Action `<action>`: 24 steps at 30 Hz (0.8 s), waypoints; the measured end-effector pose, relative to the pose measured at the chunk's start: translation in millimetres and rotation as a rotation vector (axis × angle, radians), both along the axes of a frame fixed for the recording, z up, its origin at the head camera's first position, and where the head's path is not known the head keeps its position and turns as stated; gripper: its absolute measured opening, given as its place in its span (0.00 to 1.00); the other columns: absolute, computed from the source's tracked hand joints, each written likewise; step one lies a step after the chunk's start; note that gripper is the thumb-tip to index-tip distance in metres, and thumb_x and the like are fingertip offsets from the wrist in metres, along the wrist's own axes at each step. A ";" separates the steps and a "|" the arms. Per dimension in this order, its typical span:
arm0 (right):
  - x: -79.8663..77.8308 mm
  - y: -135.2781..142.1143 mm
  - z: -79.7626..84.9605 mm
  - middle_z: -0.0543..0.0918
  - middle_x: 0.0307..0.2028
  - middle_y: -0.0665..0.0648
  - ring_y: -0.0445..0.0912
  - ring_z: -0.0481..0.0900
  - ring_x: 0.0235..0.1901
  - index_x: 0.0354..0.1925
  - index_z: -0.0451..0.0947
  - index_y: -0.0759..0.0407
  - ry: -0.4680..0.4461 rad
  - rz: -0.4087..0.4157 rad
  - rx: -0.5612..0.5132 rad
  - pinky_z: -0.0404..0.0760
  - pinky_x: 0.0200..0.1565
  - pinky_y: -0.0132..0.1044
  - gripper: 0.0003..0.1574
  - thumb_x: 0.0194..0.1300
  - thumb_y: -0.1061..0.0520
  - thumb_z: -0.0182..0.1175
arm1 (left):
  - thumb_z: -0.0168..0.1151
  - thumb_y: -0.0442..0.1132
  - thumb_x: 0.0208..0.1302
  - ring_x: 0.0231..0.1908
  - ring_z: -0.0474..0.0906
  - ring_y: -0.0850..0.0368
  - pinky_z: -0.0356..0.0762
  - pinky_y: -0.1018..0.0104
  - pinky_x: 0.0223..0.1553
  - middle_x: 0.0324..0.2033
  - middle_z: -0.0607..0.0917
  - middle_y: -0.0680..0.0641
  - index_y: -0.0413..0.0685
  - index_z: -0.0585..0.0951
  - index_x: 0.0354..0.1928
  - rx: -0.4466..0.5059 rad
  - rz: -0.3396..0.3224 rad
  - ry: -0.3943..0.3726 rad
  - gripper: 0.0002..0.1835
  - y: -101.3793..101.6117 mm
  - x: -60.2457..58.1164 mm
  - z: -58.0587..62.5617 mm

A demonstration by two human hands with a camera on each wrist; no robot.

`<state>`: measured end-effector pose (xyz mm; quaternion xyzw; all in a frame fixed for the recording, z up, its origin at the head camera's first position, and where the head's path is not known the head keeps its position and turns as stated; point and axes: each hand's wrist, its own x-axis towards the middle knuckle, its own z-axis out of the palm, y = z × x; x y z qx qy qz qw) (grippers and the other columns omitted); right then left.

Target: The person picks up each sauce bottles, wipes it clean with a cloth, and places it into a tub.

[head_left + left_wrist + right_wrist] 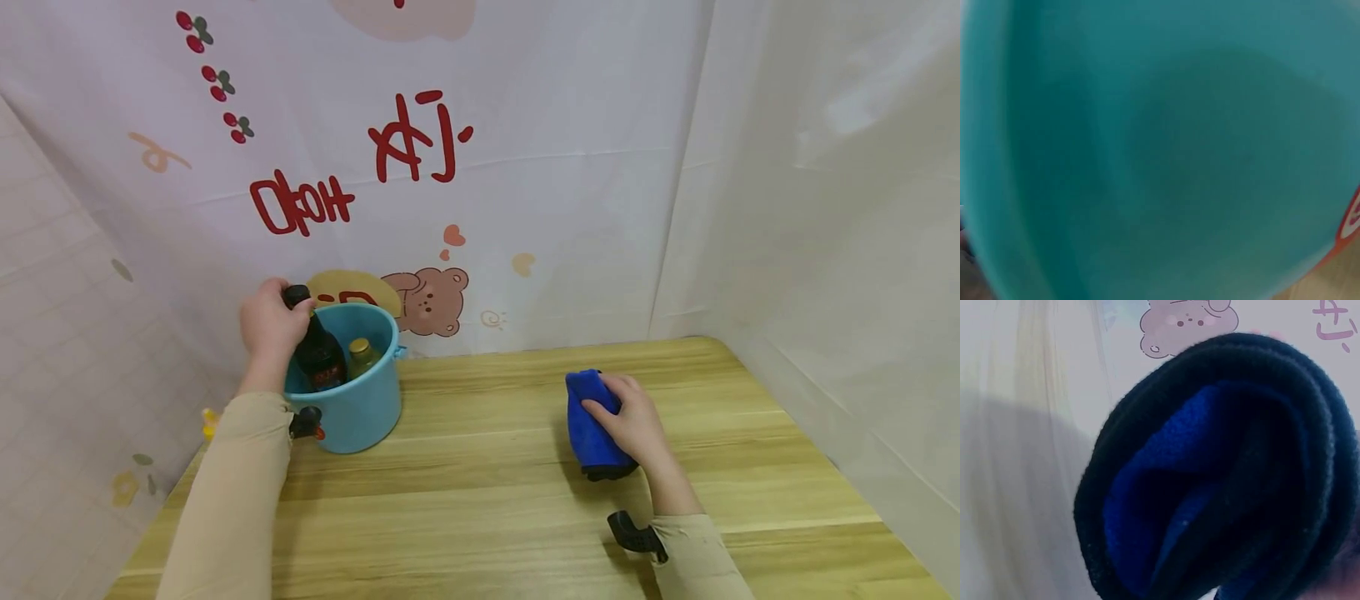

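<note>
My left hand (273, 323) grips the black cap of a dark bottle (321, 354) at its neck. The bottle leans inside a light blue bucket (363, 417) at the left, its lower part hidden by the wall. Beside it in the bucket stands a second bottle with a gold cap (361, 347). The blurred bucket wall (1210, 156) fills the left wrist view. At the right, my right hand (633, 417) pinches a folded blue cloth (592, 425) with a black edge, held over the table. Its rolled black-edged folds (1210, 362) face the right wrist camera.
The wood-grain table (465, 500) reaches back to a white printed curtain (570, 167) with red lettering and a bear. White sheeting also hangs along both sides. A black wrist mount (636, 535) sits on the right sleeve and another (305, 422) on the left.
</note>
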<state>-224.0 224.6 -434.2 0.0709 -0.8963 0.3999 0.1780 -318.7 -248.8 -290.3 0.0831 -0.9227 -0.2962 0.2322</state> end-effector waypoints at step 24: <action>-2.4 -1.5 -4.0 0.76 0.53 0.70 0.65 0.78 0.51 0.58 0.77 0.68 0.007 0.015 0.004 0.78 0.50 0.62 0.27 0.64 0.57 0.68 | 0.62 0.36 0.68 0.51 0.68 0.31 0.72 0.37 0.55 0.54 0.75 0.28 0.29 0.70 0.60 -0.002 -0.097 -0.133 0.23 -1.6 -9.8 -25.2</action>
